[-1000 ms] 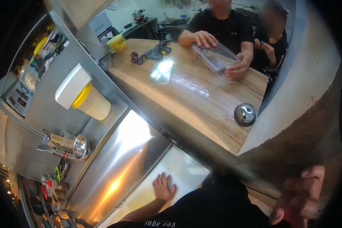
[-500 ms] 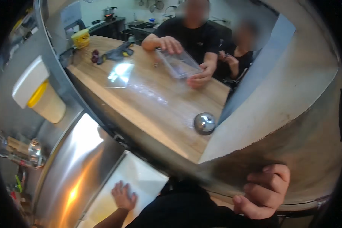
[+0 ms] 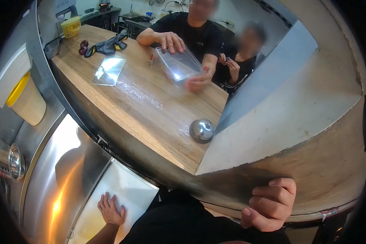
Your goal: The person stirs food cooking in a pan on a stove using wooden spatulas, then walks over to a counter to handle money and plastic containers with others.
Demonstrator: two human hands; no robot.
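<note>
My left hand (image 3: 111,209) rests flat with its fingers spread on a white cutting board (image 3: 122,179) at the bottom of the head view. My right hand (image 3: 272,205) hangs in the air at the lower right, fingers curled in a loose fist, with nothing visible in it. Closest to it on the wooden counter is a shiny metal dome (image 3: 202,131) near the corner. Across the counter, a person in a black shirt (image 3: 191,32) tilts a clear plastic box (image 3: 179,63) with both hands.
A second person (image 3: 248,53) stands behind the counter's right end. On the wooden counter (image 3: 150,122) lie a clear sheet (image 3: 110,72), dark gloves (image 3: 107,45), red onions (image 3: 83,47) and a yellow tub (image 3: 71,27). A stainless surface (image 3: 49,175) with a cream tub (image 3: 30,101) is at left.
The whole view has shifted, so the counter and both my hands appear further left. The person opposite has tilted the clear box more upright. My hands keep the same pose.
</note>
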